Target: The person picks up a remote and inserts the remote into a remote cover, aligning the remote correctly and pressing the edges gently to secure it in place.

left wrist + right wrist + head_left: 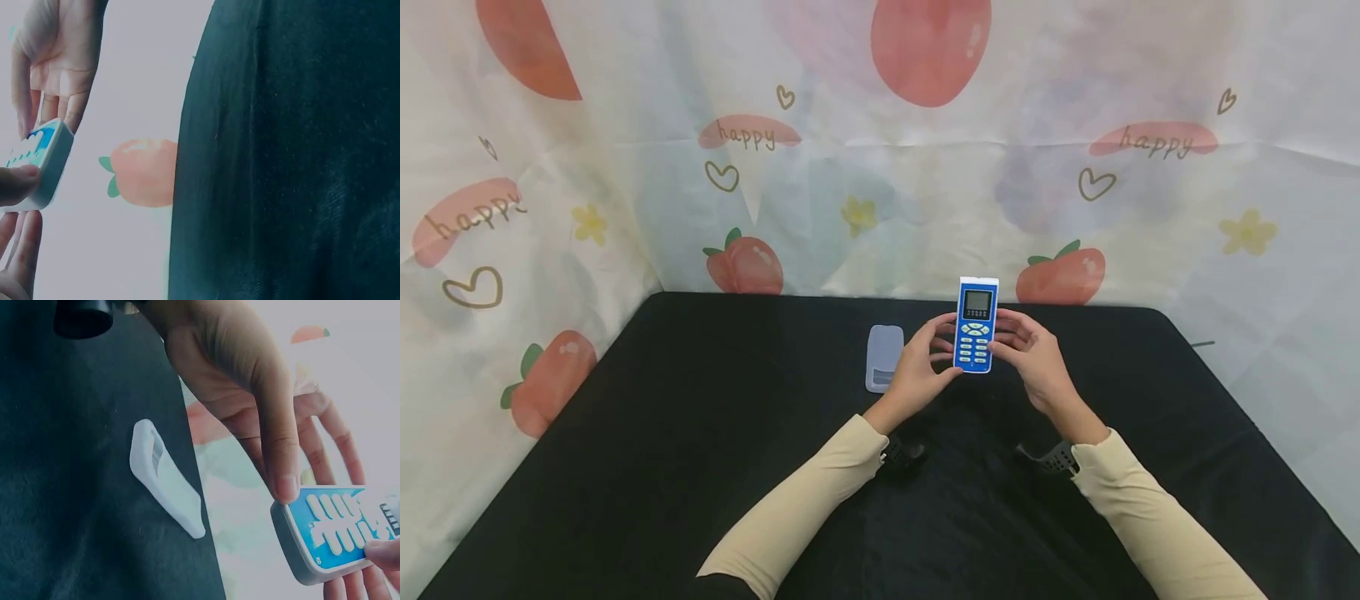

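Note:
Both hands hold a blue and white remote control upright, raised above the black table, with its small screen at the top and its buttons facing me. My left hand grips it from the left, thumb at the lower left corner, as the right wrist view also shows. From the other side my right hand holds it, thumb on the right edge of the button face and fingers behind. A pale grey-blue remote sleeve lies on the table just left of the remote, partly behind my left hand; its slot-like opening shows in the right wrist view.
The black cloth-covered table reaches back to a white printed curtain with fruit, hearts and "happy" lettering. Curtain also hangs along both sides. Each wrist wears a dark strap with a camera.

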`<state>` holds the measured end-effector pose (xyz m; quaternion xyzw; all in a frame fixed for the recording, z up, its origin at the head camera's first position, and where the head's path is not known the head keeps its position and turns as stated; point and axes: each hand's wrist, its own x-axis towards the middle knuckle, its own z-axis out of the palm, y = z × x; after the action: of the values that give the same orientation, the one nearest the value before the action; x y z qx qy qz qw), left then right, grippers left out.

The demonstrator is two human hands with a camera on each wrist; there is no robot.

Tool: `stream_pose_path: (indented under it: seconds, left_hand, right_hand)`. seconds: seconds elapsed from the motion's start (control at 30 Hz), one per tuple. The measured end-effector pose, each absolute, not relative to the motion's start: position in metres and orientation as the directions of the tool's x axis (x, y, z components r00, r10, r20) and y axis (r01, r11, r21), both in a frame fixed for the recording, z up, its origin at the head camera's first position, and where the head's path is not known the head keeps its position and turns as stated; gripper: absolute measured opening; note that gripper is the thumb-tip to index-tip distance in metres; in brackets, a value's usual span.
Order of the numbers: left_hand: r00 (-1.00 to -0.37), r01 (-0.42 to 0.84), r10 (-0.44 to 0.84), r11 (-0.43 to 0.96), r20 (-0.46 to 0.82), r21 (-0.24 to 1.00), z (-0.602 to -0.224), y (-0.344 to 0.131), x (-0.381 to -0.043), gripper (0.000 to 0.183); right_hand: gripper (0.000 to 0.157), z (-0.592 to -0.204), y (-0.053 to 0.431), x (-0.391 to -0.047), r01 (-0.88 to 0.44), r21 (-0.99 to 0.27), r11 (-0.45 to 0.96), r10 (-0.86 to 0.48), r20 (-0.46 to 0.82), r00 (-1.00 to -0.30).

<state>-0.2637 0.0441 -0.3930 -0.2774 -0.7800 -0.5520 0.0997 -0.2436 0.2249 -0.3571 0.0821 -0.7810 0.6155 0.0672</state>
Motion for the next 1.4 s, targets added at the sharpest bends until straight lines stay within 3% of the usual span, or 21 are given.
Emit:
stream_pose_path:
  seconds: [0.37, 0.77, 1.07, 1.2, 1.4]
  left_hand:
    - [-0.771, 0.633, 0.297, 0.269, 0.563, 0.726, -0.388, 0.042, -0.255, 0.073]
    - [-0.824, 0.566, 0.237, 0.403, 0.515, 0.720, -0.375, 0.046, -0.241, 0.066]
    - [-0.833, 0.535, 0.203, 0.529, 0.514, 0.659, -0.369, 0.048, -0.238, 0.080]
    - [-0.852, 0.522, 0.222, 0.430, 0.475, 0.736, -0.370, 0.047, -0.239, 0.076]
    - [-0.842, 0.474, 0.372, 0.163, 0.391, 0.865, -0.374, 0.042, -0.240, 0.072]
  right_hand:
    - [0.056, -0.350, 0.222, -0.240, -0.183, -0.973, 0.138, -0.111, 0.168, -0.980]
    - [0.053, -0.350, 0.212, -0.236, -0.222, -0.956, 0.190, -0.054, 0.216, -0.975]
    - [0.048, -0.348, 0.202, -0.234, -0.285, -0.925, 0.250, -0.045, 0.283, -0.958]
    - [0.048, -0.348, 0.203, -0.234, -0.298, -0.916, 0.268, -0.080, 0.287, -0.955]
    - [0.052, -0.344, 0.207, -0.233, -0.271, -0.935, 0.229, -0.183, 0.232, -0.955]
